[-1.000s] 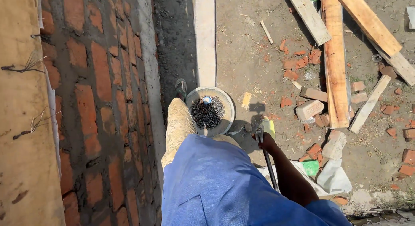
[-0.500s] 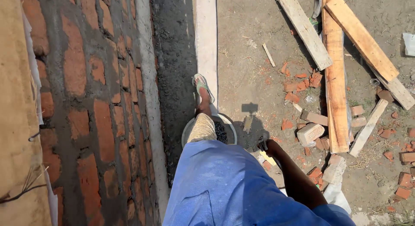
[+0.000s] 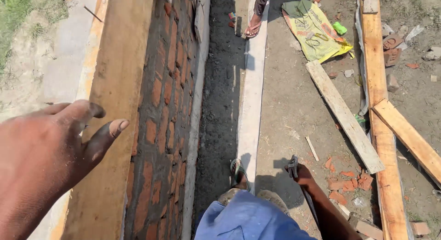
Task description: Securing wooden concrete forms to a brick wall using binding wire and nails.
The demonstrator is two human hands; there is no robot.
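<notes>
My left hand is raised at the left with its fingers spread, holding nothing. It hovers beside the wooden board that lies along the top of the red brick wall. Low at the right side of my blue trousers, my right hand is shut on a dark-handled tool. Its thin dark shaft runs back along my forearm. My sandalled foot stands on the pale strip beside the dark trench.
Another person's sandalled foot stands on the strip farther ahead. A yellow sack lies on the dirt at top right. Long wooden planks and broken brick pieces lie to the right.
The view has swung up and forward along the wall. The round pan of dark mortar has dropped out of sight. My left hand has come into view at the left.
</notes>
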